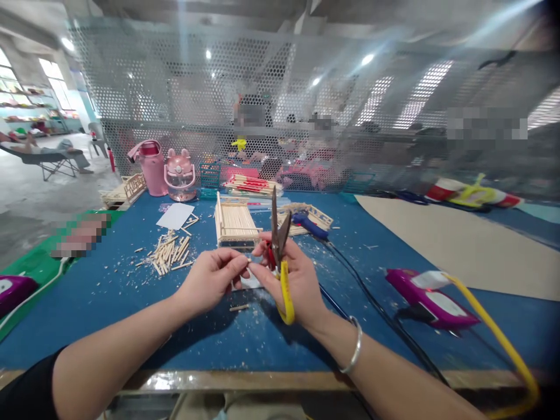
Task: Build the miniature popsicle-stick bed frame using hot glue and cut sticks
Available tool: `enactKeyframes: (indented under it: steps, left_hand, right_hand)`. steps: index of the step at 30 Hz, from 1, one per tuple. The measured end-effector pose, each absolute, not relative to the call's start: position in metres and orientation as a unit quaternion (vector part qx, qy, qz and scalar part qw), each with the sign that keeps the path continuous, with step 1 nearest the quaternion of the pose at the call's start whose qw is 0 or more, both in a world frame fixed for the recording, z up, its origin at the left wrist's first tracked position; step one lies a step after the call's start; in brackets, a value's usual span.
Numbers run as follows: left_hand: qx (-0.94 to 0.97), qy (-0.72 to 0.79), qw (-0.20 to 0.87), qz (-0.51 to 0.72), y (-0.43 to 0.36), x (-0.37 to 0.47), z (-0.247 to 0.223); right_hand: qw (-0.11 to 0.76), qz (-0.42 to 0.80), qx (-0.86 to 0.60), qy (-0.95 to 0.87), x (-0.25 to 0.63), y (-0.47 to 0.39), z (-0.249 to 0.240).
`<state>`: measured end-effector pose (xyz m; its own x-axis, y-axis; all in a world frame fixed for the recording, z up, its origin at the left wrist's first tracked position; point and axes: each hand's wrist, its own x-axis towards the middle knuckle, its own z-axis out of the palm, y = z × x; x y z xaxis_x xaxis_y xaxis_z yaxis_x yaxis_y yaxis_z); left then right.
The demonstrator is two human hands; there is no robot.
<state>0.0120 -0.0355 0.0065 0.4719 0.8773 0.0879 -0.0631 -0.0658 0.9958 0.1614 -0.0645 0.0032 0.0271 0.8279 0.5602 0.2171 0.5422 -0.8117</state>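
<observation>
My left hand (205,279) is closed in a pinch, with the pale tip of a small wooden stick (249,260) just showing between the fingertips. Held in my right hand (304,283) are scissors (286,291) with yellow and red handles, their dark blades parted and pointing up. My right fingertips meet the left ones at the stick. Just beyond the hands stands a small slatted wooden frame (237,220), like a miniature bed. A short stick piece (239,307) lies on the blue tabletop (210,344) below my hands. Cut sticks (168,252) are heaped to the left.
A blue glue gun (310,225) rests at right against another wooden frame (324,214). Its dark cord (371,303) runs towards me. Purple devices lie right (431,297) and far left (15,293). Pink bottles (153,169) stand before a perforated metal screen (184,87).
</observation>
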Motion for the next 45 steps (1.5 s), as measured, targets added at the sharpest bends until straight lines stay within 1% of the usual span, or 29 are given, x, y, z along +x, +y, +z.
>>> enactKeyframes:
  steps: [3, 6, 11, 14, 17, 22, 26, 37, 45]
  left_hand:
    - [0.629, 0.329, 0.546, 0.445, -0.033, 0.009, 0.006]
    - [0.621, 0.314, 0.54, 0.474, -0.031, 0.007, 0.007]
    - [0.548, 0.299, 0.607, 0.492, -0.029, 0.01, 0.01]
    - [0.522, 0.29, 0.623, 0.505, -0.027, 0.01, 0.012]
    - [0.512, 0.291, 0.616, 0.523, -0.027, 0.009, 0.013]
    - [0.519, 0.298, 0.575, 0.558, -0.026, 0.006, 0.016]
    - [0.538, 0.298, 0.552, 0.562, -0.027, 0.006, 0.018]
    - [0.571, 0.309, 0.511, 0.564, -0.03, 0.005, 0.01]
    - [0.54, 0.295, 0.558, 0.558, -0.031, 0.005, 0.012]
  right_hand:
    - [0.587, 0.287, -0.41, -0.636, 0.163, -0.065, 0.006]
    - [0.563, 0.315, -0.409, -0.645, 0.165, -0.064, 0.008]
    - [0.503, 0.246, -0.408, -0.721, 0.168, -0.061, 0.009]
    - [0.468, 0.237, -0.412, -0.745, 0.168, -0.06, 0.01]
    - [0.446, 0.205, -0.431, -0.757, 0.168, -0.059, 0.01]
    - [0.419, 0.102, -0.446, -0.784, 0.17, -0.057, 0.006]
    - [0.405, 0.071, -0.446, -0.795, 0.17, -0.058, 0.007]
    - [0.408, 0.087, -0.44, -0.795, 0.169, -0.059, 0.008]
    - [0.41, 0.079, -0.432, -0.8, 0.171, -0.059, 0.008]
